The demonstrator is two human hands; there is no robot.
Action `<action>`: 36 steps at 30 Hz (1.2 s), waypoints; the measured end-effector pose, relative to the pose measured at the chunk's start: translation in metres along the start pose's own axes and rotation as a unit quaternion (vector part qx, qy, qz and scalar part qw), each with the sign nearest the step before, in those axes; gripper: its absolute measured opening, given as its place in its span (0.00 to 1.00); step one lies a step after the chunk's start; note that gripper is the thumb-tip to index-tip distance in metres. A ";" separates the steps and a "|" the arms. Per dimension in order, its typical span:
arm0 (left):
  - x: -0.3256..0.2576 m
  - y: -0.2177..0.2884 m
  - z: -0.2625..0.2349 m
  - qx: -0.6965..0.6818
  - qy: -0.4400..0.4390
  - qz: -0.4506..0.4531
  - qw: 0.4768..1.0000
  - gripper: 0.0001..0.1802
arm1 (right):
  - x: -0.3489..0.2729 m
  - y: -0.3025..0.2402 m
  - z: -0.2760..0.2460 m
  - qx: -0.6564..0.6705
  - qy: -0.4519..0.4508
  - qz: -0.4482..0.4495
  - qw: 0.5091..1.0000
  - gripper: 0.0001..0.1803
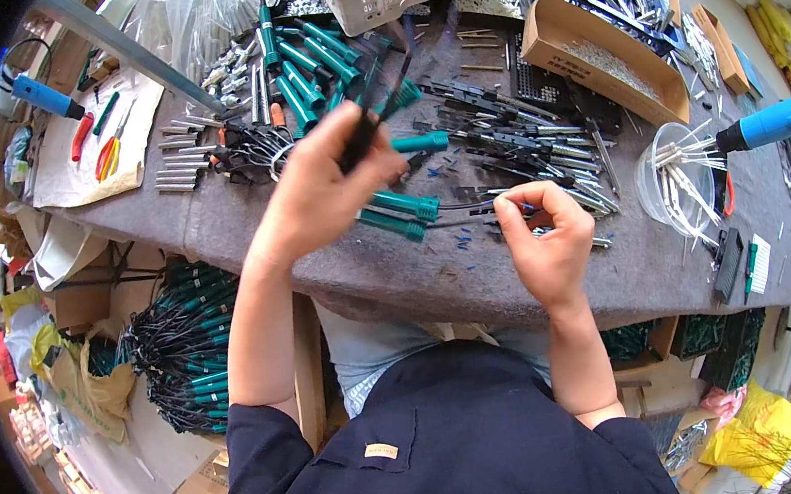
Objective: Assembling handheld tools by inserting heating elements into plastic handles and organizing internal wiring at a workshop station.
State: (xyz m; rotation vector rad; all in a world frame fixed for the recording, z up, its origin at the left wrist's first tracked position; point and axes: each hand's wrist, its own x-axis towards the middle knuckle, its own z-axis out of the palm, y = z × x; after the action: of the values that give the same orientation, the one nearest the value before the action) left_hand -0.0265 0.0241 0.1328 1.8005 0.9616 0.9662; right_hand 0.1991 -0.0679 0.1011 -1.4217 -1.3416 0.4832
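Left hand (330,184) grips one blurred black item (361,141); right hand (550,234) pinches a dark wire (469,205); far right, one clear tub (643,182) holds white sticks (678,187).

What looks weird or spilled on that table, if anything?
Tiny blue bits lie scattered on the grey cloth, just left of the right hand. They look a bit like spilled scraps, because they're loose instead of gathered up. I can't see anything clearly broken.
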 end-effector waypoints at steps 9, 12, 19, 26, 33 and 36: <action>-0.016 -0.016 0.038 0.234 -0.037 0.051 0.970 0.10 | -0.004 0.004 0.002 0.038 -0.017 0.029 0.999 0.03; -0.020 -0.011 0.040 0.194 -0.033 -0.009 0.981 0.11 | -0.021 0.017 -0.001 0.083 -0.016 0.115 0.990 0.03; -0.032 -0.028 0.031 -0.013 -0.056 -0.028 0.998 0.12 | -0.004 0.000 -0.004 -0.155 0.084 -0.100 0.979 0.16; -0.035 -0.029 0.037 -0.033 -0.011 -0.041 0.999 0.08 | 0.002 -0.012 0.028 0.128 -0.098 0.051 0.986 0.13; -0.038 -0.028 0.034 -0.043 -0.010 -0.035 0.998 0.10 | -0.001 -0.008 0.032 0.225 -0.115 0.139 0.958 0.07; -0.037 -0.029 0.037 -0.032 -0.010 -0.029 0.999 0.10 | -0.001 -0.005 0.029 0.220 -0.125 0.138 0.958 0.08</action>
State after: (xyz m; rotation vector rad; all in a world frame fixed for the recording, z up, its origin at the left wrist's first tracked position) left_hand -0.0152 -0.0102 0.0861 1.7179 0.9553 0.9320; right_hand 0.1718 -0.0575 0.0950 -1.2015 -1.1369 1.1064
